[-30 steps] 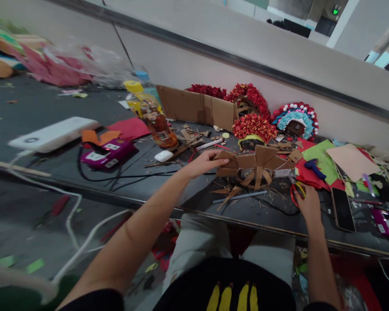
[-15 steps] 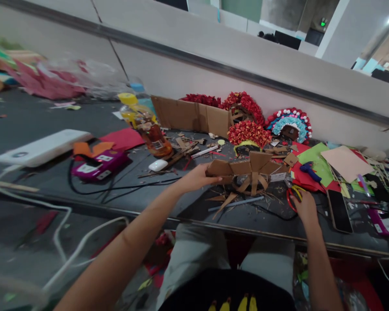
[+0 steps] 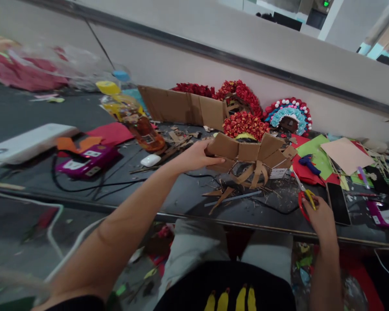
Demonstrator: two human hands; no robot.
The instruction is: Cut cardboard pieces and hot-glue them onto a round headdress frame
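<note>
My left hand (image 3: 203, 156) grips the left end of a cardboard headdress frame (image 3: 250, 152), with panels fanned along its top and curved strips below. It is held slightly above the dark table (image 3: 178, 196). Off to the right, my right hand (image 3: 320, 214) holds scissors (image 3: 306, 196) by their red and yellow handles, blades pointing up and left, apart from the cardboard. Cardboard scraps (image 3: 221, 198) and a thin grey stick (image 3: 235, 198) lie beneath the frame.
Behind stand red ruffled headdresses (image 3: 245, 124), a blue-and-red one (image 3: 288, 115) and a cardboard sheet (image 3: 181, 106). At left are a bottle (image 3: 142, 127), power strip (image 3: 87, 160) and white power bank (image 3: 29, 140). A phone (image 3: 338, 203), blue glue gun (image 3: 309, 164) and coloured sheets (image 3: 345, 156) lie right.
My left hand has lifted the cardboard frame a little and tilted it. My right hand with the scissors has drawn back to the right, away from the frame.
</note>
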